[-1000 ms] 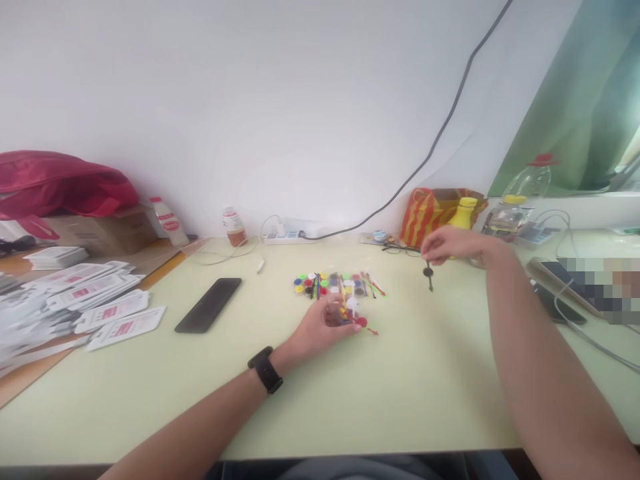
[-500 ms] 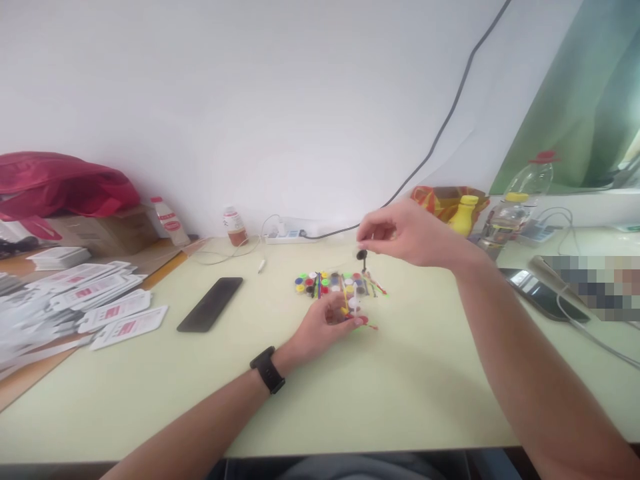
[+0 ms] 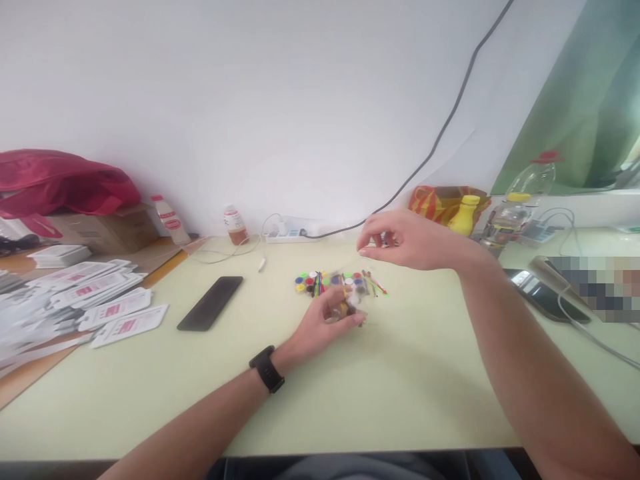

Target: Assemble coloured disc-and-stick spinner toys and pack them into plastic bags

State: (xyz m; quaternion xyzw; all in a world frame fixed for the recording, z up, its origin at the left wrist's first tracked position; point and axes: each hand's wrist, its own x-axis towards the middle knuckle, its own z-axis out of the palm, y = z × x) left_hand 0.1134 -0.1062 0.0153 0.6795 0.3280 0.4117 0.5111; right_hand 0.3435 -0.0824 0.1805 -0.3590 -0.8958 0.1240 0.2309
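L hand (image 3: 323, 325) pinches clear packet (image 3: 346, 308) w/ small pcs (image 3: 355, 299), just on near side of coloured discs (image 3: 305, 282) on table (image 3: 380, 400). R hand (image 3: 413, 241) hovers beyond, fingers slightly apart, nothing visible btwn. Best: L grip gentle, steady, so pcs don't spill.

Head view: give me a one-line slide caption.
Left hand holding a small clear container, right hand hovering, multicoloured discs and sticks on a pale green table.

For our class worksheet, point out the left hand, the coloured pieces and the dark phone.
Left hand (image 3: 320, 328): head view, middle of the hand.
Coloured pieces (image 3: 318, 285): head view, on the thin sticks.
Dark phone (image 3: 211, 304): head view, middle of its upper face.
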